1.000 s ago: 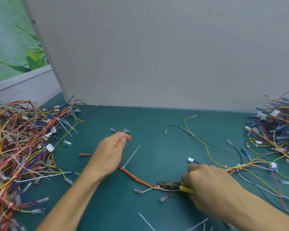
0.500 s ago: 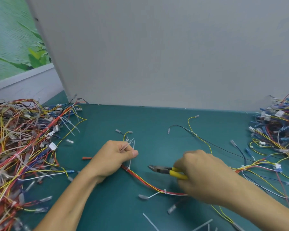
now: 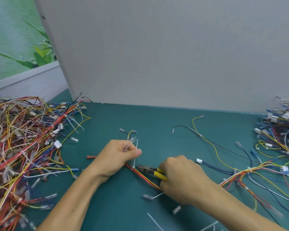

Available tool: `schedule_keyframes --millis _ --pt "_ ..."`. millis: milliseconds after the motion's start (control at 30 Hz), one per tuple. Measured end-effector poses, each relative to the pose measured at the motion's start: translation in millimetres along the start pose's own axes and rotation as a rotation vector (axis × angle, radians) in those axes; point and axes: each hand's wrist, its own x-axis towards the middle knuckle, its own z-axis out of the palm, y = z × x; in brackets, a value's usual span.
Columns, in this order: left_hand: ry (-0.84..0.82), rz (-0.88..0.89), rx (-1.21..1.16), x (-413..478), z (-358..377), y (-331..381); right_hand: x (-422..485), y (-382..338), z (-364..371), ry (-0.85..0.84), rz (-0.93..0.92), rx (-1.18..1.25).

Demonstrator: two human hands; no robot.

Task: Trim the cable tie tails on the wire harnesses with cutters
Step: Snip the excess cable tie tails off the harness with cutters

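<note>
Person at a teal surface [image 3: 157,124], grey panel [image 3: 157,55] standing upright along its far edge. No bins or trays in view; all wire lies loose on the surface in heaps.

Left hand [image 3: 117,157] sits near the middle, fingers clenched around a small bunch of pale cable tie tails [image 3: 132,144] that stick up past the thumb; the hand also presses on the red-orange-yellow wire harness [image 3: 143,178] running diagonally under it toward the right. A white cable tie [image 3: 133,166] wraps this harness just below the left thumb.

Right hand [image 3: 182,180] is closed around yellow-handled cutters [image 3: 150,170]. The dark nose points left, tip just beside the tie on the harness. Cannot tell if the blades are touching the tail.

Big tangled heap of harnesses [image 3: 20,147] fills the left side, red, yellow, blue and white wires with white connectors. Second pile [image 3: 280,135] at the right edge, mostly blue and yellow. The worked harness stretches right toward that pile, with more ties along it.

Loose yellow and black wires [image 3: 207,140] lie between the hands and the panel. Cut tie scraps [image 3: 154,222] scattered on the surface near the bottom edge.
</note>
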Motion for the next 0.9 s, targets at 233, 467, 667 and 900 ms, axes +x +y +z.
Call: schedule_keyframes --millis 233,467,667,900 --pt "-0.008 -0.014 -0.009 -0.1 1.3 2.0 -0.1 -1.1 0.8 0.007 -0.017 0.011" --pt "0.005 -0.02 -0.013 0.2 0.4 2.4 -1.2 2.0 -0.9 0.012 -0.021 0.007" --pt "0.001 -0.022 -0.011 0.4 0.5 2.6 -0.7 -0.6 0.1 0.01 -0.033 0.016" --pt "-0.003 -0.011 -0.006 0.2 1.1 3.2 0.8 0.0 0.6 0.008 -0.024 0.022"
